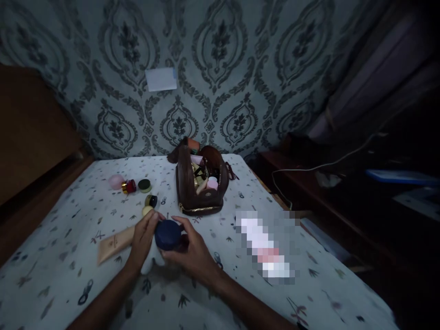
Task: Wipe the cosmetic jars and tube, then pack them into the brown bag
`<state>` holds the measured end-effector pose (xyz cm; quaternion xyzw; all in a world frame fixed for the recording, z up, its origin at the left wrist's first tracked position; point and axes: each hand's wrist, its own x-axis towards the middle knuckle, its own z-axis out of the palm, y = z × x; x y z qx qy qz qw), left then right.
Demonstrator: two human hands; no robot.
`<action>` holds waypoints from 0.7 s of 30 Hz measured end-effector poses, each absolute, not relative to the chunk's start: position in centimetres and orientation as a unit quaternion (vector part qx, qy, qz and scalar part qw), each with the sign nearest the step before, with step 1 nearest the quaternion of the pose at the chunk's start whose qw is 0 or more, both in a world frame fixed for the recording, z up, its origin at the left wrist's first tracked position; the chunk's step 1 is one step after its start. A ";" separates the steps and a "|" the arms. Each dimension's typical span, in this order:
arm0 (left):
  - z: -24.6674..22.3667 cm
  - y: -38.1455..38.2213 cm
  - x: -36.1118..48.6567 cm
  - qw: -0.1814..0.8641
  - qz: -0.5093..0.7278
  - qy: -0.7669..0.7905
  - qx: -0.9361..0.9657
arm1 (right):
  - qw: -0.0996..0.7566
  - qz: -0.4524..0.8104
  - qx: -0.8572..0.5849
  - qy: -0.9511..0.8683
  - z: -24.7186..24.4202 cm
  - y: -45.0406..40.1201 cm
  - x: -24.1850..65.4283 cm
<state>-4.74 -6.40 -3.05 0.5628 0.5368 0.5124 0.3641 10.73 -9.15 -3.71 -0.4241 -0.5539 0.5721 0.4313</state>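
Note:
A round dark blue container [168, 234] is in my right hand [192, 250], its fingers curved round the right side and underneath. My left hand [145, 236] is closed at the container's left edge, with its fingertips pressed together; whether it grips anything is hidden. A beige tube [115, 245] lies just left of my left hand. Behind that hand are a pale yellow item [147, 210], partly covered, and a small dark jar [151, 200]. Beyond my hands stands an open brown bag [187, 188] filled with cosmetics, among them a pink-lidded jar [212, 183].
A green-lidded jar [145, 185], a red jar [129, 186] and a pink round item [116, 182] stand at the back left. A blurred-out pink and white item [263, 245] lies on the right. Wooden furniture [30, 133] borders the left; a white cable [316, 165] hangs at right.

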 end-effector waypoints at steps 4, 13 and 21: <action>-2.2 -6.5 -4.8 0.323 0.497 0.543 0.594 | 0.433 0.494 -0.405 -0.636 -2.5 -8.9 11.7; 6.9 -0.6 -3.0 0.091 0.371 0.426 0.820 | 0.503 0.444 -0.401 -0.624 4.3 -6.7 19.9; 13.8 12.1 3.3 -0.119 -0.059 0.254 0.958 | 0.523 0.169 -0.518 -0.655 8.8 6.1 26.7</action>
